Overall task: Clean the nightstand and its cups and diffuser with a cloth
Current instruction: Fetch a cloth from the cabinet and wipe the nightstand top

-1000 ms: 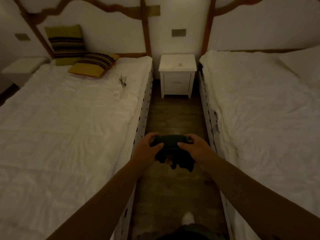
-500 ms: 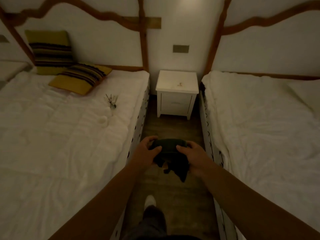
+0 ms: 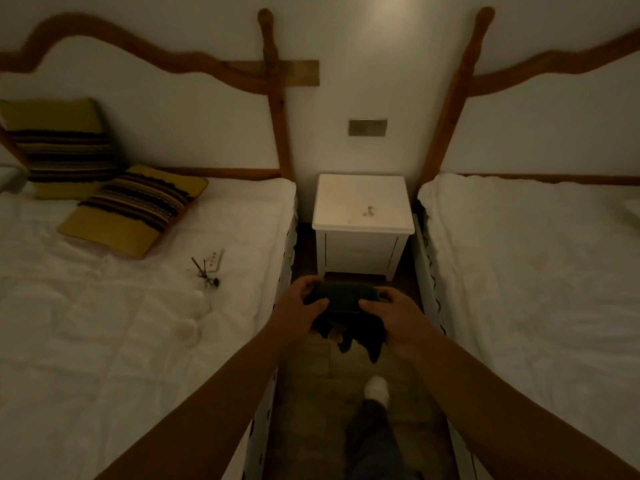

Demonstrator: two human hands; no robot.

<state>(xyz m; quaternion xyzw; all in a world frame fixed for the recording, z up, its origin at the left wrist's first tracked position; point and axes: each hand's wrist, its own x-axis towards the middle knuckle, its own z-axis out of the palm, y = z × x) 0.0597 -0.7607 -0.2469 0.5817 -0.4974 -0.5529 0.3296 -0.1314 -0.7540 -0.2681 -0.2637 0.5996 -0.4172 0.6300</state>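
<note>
Both forearms are bare right up to where they leave the frame at about seven and five o'clock, with no sleeves, watch or bands showing on either. The left hand [image 3: 300, 308] and the right hand [image 3: 394, 315] wear no gloves or rings that can be made out in this dim light. Down near six o'clock, one leg is in dark trousers [image 3: 372, 434], ending in a white shoe or sock [image 3: 377, 389]; which of the two it is cannot be told.

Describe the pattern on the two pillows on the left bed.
The pillows are mustard yellow with dark horizontal stripes, seen in the head view.
</note>
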